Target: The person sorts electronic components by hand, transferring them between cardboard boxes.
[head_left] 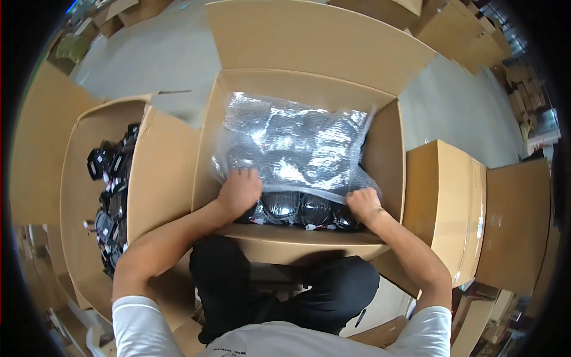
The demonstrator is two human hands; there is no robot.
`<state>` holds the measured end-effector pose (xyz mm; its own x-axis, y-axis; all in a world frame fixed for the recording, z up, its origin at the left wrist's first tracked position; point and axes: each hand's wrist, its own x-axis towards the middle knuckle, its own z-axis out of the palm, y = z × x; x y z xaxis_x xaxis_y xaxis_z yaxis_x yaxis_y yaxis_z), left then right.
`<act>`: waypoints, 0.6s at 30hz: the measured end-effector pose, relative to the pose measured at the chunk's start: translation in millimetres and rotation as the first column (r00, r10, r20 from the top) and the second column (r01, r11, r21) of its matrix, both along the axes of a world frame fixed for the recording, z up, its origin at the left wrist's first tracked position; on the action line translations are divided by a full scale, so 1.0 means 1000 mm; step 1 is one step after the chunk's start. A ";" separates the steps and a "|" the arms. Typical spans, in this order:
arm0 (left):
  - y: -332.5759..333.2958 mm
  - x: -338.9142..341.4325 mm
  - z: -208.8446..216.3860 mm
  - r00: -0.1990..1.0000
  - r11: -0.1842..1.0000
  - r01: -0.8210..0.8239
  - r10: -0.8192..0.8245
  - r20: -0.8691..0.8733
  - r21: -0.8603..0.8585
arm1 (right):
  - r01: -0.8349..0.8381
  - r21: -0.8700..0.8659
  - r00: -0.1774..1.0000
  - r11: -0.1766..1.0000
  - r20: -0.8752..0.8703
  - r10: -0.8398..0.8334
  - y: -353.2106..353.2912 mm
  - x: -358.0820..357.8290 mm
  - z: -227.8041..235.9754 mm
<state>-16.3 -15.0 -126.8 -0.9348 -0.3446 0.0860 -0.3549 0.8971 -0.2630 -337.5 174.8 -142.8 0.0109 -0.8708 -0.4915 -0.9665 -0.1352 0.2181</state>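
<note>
A clear bubble wrap sheet [297, 140] lies over the contents of the large open cardboard box [297, 243] in front of me. My left hand [241, 187] is closed on the sheet's near left edge, its fingers curled downward. At the near right corner, my right hand [364, 204] also grips the sheet's edge with bent fingers. Below that edge a row of black rounded parts in clear plastic [281, 205] shows, with small white connectors and wires. The rest of the contents are blurred beneath the wrap.
Left of me stands an open carton [160, 172] with several black parts [110, 226] inside. A closed cardboard box [443, 202] is at my right. The large box's far flap [315, 38] stands raised. More cartons [461, 30] sit farther back on the grey floor.
</note>
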 end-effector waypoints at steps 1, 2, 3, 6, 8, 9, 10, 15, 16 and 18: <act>0.011 0.011 -0.011 0.993 0.992 0.053 -0.064 0.100 0.111 | -0.011 0.090 1.000 0.996 -0.009 0.012 -0.004 0.003 0.008; 0.016 0.020 -0.021 0.973 0.970 0.092 -0.136 0.189 0.225 | -0.039 0.086 0.999 0.996 -0.007 0.040 -0.004 0.005 0.003; 0.011 0.030 -0.037 0.976 0.976 0.056 -0.098 0.192 0.212 | -0.052 0.145 0.999 0.988 0.003 0.052 -0.004 0.010 -0.003; -0.001 0.057 -0.043 0.913 0.723 -0.097 -0.209 0.350 0.684 | -0.074 0.270 0.997 0.960 0.023 0.071 -0.009 0.035 -0.003; 0.005 0.030 -0.025 0.877 0.596 -0.208 -0.237 0.418 0.776 | -0.023 0.319 0.988 0.948 0.155 -0.028 0.002 0.017 -0.014; 0.012 0.037 -0.036 0.881 0.543 -0.242 -0.223 0.416 0.804 | -0.047 0.302 0.963 0.952 0.267 -0.037 0.001 0.026 0.006; 0.016 0.031 -0.054 0.825 0.578 -0.319 -0.221 0.520 0.751 | -0.042 0.386 0.968 0.922 0.244 -0.058 0.001 0.024 0.005; 0.003 0.067 0.120 0.984 0.483 -0.165 0.018 0.178 0.860 | 0.199 0.387 0.869 0.900 0.356 -0.345 0.029 0.023 0.018; 0.000 0.096 0.155 0.995 0.439 -0.010 0.092 -0.034 0.899 | 0.327 0.292 0.775 0.899 0.462 -0.432 0.026 0.037 0.037; -0.011 0.149 0.202 0.896 0.367 0.213 0.297 -0.331 0.905 | 0.434 0.086 0.701 0.897 0.593 -0.396 0.047 0.038 0.051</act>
